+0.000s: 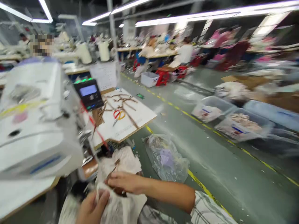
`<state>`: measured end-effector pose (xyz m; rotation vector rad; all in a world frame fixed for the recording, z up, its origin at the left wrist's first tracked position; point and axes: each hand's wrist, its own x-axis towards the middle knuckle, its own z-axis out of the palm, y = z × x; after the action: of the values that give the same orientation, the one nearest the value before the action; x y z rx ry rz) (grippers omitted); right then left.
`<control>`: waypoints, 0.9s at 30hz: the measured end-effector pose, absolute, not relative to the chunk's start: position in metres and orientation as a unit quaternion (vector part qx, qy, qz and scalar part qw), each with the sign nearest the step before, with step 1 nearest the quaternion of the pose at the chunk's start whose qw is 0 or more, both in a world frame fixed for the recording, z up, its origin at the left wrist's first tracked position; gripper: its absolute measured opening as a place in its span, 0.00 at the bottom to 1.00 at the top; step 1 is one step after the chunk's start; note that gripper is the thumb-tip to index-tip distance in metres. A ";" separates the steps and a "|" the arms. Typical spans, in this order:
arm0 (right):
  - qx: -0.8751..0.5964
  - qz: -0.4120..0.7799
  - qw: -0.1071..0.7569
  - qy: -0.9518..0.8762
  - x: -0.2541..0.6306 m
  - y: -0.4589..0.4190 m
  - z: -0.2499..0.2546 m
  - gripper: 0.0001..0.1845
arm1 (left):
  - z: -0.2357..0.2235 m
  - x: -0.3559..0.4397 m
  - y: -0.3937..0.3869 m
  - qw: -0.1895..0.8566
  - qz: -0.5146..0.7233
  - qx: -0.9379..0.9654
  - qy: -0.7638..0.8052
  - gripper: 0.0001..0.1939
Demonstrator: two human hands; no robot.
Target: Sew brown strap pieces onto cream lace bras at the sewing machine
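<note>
Close to the bottom edge, my left hand (93,205) pinches a piece of thin white fabric (122,207), thumb on top. My right hand (127,182) reaches in from the right, its fingers closed over a narrow brown fabric strip (115,166) whose end sticks up past the fingertips. More crumpled white fabric (127,158) lies just beyond both hands. At the left stands a white sewing machine (42,133), blurred, with its needle area beside the fabric. Part of the brown piece is hidden under my right hand.
A white tabletop (142,115) behind the hands carries scissors (119,115) with red and yellow handles and brown strips (127,110). A lit control panel (88,91) stands there. A clear plastic bag (165,157) lies on the floor; plastic bins (243,124) are at right.
</note>
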<state>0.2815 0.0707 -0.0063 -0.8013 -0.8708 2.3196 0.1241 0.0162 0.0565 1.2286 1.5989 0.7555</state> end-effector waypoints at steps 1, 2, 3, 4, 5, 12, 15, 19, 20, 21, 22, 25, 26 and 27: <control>-0.302 0.844 0.267 -0.353 0.281 0.066 -0.008 0.25 | 0.053 0.121 0.015 0.493 0.273 0.522 0.641 0.21; -0.312 0.835 0.267 -0.366 0.282 0.065 -0.008 0.24 | 0.050 0.119 0.015 0.505 0.261 0.529 0.630 0.21; -0.330 0.825 0.277 -0.366 0.282 0.067 -0.009 0.22 | 0.048 0.115 0.015 0.520 0.264 0.525 0.620 0.20; -0.350 0.814 0.299 -0.356 0.283 0.072 -0.010 0.20 | 0.046 0.112 0.015 0.533 0.265 0.516 0.615 0.20; -0.371 0.801 0.330 -0.335 0.283 0.078 -0.011 0.18 | 0.044 0.109 0.015 0.539 0.269 0.505 0.619 0.20; -0.326 0.793 0.267 -0.440 0.288 0.094 0.017 0.12 | 0.040 0.100 0.013 0.496 0.264 0.532 0.633 0.18; -0.284 0.715 0.217 -0.601 0.280 0.089 0.033 0.12 | 0.036 0.101 0.016 0.506 0.265 0.536 0.622 0.17; -0.300 0.613 0.235 -0.692 0.271 0.086 0.037 0.11 | 0.038 0.101 0.016 0.554 0.290 0.497 0.601 0.14; -0.304 0.610 0.252 -0.687 0.270 0.086 0.036 0.11 | 0.039 0.101 0.015 0.550 0.315 0.496 0.594 0.13; -0.304 0.619 0.271 -0.672 0.269 0.086 0.035 0.11 | 0.038 0.102 0.012 0.534 0.349 0.503 0.583 0.13; -0.302 0.635 0.291 -0.649 0.269 0.086 0.034 0.11 | 0.036 0.103 0.009 0.508 0.387 0.515 0.572 0.12; -0.304 0.680 0.329 -0.581 0.266 0.089 0.034 0.10 | 0.023 0.107 -0.001 0.388 0.468 0.554 0.569 0.07; -0.310 0.686 0.331 -0.569 0.265 0.091 0.034 0.11 | 0.018 0.108 -0.004 0.338 0.472 0.568 0.583 0.04; -0.320 0.690 0.327 -0.560 0.264 0.095 0.034 0.11 | 0.015 0.108 -0.005 0.289 0.461 0.589 0.597 0.03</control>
<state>0.2641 0.0952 0.0342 -0.8381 -1.4672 1.8077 0.1080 -0.0046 0.0153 1.5727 1.5938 1.2299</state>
